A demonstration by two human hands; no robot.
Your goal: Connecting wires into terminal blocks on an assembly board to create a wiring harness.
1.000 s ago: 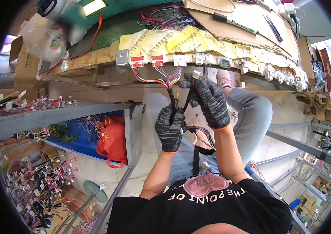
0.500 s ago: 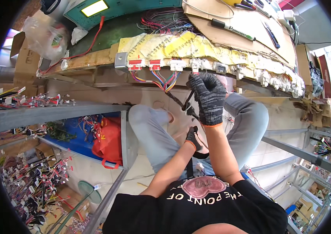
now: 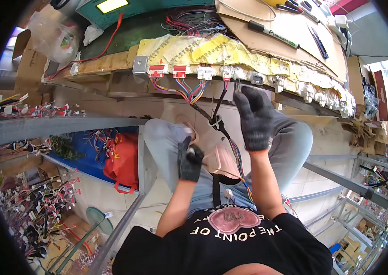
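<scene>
My right hand (image 3: 254, 117), in a dark knit glove, hovers just below the row of connectors on the bench edge. It is smeared by motion, so its grip is unclear. A small red connector (image 3: 226, 78) sits in the edge row with dark wires running down from it. My left hand (image 3: 190, 160), gloved too, is held over my left thigh with fingers curled; what they hold is hidden. A thin wire (image 3: 223, 172) runs from near it to the wire harness (image 3: 236, 153), which hangs between my knees. Two red-and-white connectors (image 3: 156, 71) and a white connector (image 3: 206, 72) join the harness above.
Across the bench edge runs yellow tape (image 3: 180, 51). A marker pen (image 3: 274, 34) and a craft knife (image 3: 320, 43) lie on cardboard. To my left, a red bag (image 3: 123, 158) rests in a blue bin beside a metal rack bar (image 3: 65, 128). More rack bars (image 3: 354, 183) stand right.
My right hand has moved slightly right and away from the red connector, which stays in the row. My left hand has come up and left from between my knees, leaving the harness in plain view.
</scene>
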